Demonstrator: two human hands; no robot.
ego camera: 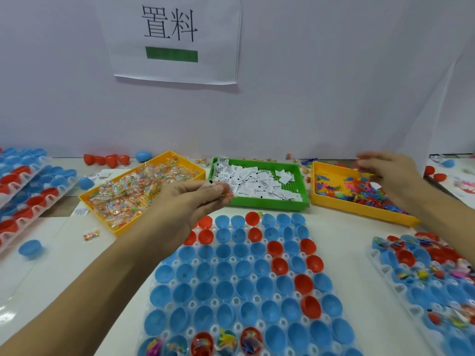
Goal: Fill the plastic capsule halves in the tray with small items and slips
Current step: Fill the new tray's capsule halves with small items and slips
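We've got the left hand [198, 199] out over the far end of the clear plastic tray of blue and red capsule halves [232, 260], fingers pinched around a small bundle, seemingly little packets and a paper slip. The right hand [385, 173] hovers above the yellow plastic bin of small coloured toy pieces [359, 201]; it's blurred, so we cannot tell whether it holds anything.

That capsule tray lies on the white table [90, 258] right in front of us, its long axis running away from us toward the bins, cups facing up. Only the nearest row shows filled halves [226, 341].

Between the two hands sits the green plastic bin of white paper slips [257, 186], and left of it the yellow plastic bin of clear candy-like packets [136, 191], just behind the left hand. Stacked trays of capsule halves [28, 191] sit far left, a filled tray [421, 273] far right. Loose red capsule halves [105, 159] line the white wall, under a paper sign [172, 39].
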